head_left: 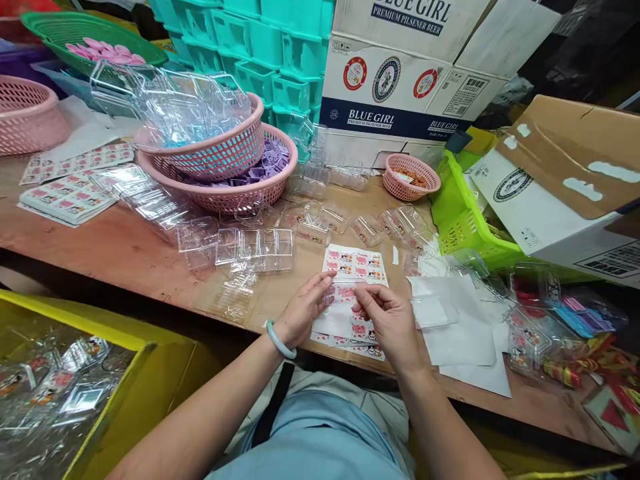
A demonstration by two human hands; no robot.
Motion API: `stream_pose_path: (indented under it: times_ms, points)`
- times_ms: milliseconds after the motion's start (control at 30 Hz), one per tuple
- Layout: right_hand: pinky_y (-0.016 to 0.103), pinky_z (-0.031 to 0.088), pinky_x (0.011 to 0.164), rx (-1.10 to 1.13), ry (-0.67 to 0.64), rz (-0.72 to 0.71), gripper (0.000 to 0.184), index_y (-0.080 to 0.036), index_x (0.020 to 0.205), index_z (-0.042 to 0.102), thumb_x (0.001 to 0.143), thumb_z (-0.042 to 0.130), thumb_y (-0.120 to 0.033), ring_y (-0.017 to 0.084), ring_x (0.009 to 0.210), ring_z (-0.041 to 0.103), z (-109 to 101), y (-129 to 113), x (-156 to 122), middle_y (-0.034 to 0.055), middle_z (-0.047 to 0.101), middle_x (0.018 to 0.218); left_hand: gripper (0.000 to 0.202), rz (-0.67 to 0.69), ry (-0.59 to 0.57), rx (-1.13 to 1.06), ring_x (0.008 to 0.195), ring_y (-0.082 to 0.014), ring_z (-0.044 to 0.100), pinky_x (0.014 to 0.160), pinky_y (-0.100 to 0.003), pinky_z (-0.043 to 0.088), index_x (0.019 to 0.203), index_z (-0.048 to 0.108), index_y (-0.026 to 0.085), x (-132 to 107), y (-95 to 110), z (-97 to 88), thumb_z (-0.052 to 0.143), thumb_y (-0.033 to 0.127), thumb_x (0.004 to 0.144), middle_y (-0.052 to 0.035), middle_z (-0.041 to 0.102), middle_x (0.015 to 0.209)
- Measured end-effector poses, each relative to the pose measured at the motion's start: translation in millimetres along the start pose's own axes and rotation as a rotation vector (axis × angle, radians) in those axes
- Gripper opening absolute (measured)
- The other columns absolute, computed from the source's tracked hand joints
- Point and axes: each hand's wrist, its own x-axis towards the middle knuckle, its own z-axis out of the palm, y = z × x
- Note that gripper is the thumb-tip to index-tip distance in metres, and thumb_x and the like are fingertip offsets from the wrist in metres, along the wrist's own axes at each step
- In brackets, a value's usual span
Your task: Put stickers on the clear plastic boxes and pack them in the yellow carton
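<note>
My left hand [305, 308] and my right hand [387, 320] together pinch a small clear plastic box [343, 292] just above a sheet of pink cartoon stickers [356, 265] on the wooden table [125, 253]. Both hands have fingers closed on the box's ends. A pale green bangle sits on my left wrist. More sticker sheets [350, 333] lie under my hands. A row of open clear boxes [255, 250] stands a little to the left, beyond my left hand.
Stacked pink baskets [225, 167] hold clear boxes and purple pieces. A small pink basket [411, 177], a green basket [463, 213] and cardboard cartons [560, 173] stand at the right. A yellow bin [145, 360] of finished boxes sits lower left. White backing sheets [460, 333] lie right.
</note>
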Motion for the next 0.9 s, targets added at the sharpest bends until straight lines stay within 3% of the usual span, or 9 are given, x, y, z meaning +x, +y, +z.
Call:
stream_pose_path:
  times_ms: [133,467,700,900]
  points:
    - [0.022,0.038,0.050,-0.084,0.004,-0.022,0.030,-0.017,0.084,0.071,0.079,0.068,-0.046,0.011,0.054,0.052,7,5,0,0.0007,0.064,0.061,0.044,-0.004,-0.028,0.020,0.098,-0.0148,0.053,0.082,-0.026,0.041,0.112,0.063,0.023,1,-1,-2.5,0.067,0.049,0.077,-0.0032,0.059,0.111]
    - [0.023,0.036,0.047,-0.196,-0.017,-0.024,0.033,-0.017,0.083,0.070,0.080,0.065,-0.049,0.013,0.052,0.052,7,5,4,0.0008,0.063,0.060,0.043,0.005,-0.052,0.041,0.109,-0.0182,0.052,0.091,-0.030,0.042,0.115,0.063,0.025,4,-4,-8.0,0.063,0.050,0.080,-0.0040,0.056,0.125]
    - [0.024,0.040,0.052,-0.296,-0.012,-0.089,0.029,-0.018,0.084,0.071,0.084,0.062,-0.046,0.013,0.055,0.056,9,4,3,0.0005,0.065,0.062,0.044,0.017,-0.058,0.059,0.120,-0.0203,0.048,0.090,-0.029,0.042,0.119,0.061,0.025,3,-4,-9.0,0.058,0.051,0.084,-0.0039,0.051,0.136]
    - [0.025,0.044,0.057,-0.477,0.033,-0.246,0.022,-0.021,0.082,0.069,0.088,0.057,-0.038,0.014,0.058,0.059,13,6,-3,0.0007,0.068,0.070,0.059,0.047,-0.084,0.034,0.110,-0.0219,0.056,0.095,-0.034,0.042,0.124,0.056,0.019,0,-4,-3.2,0.077,0.030,0.069,-0.0092,0.063,0.119]
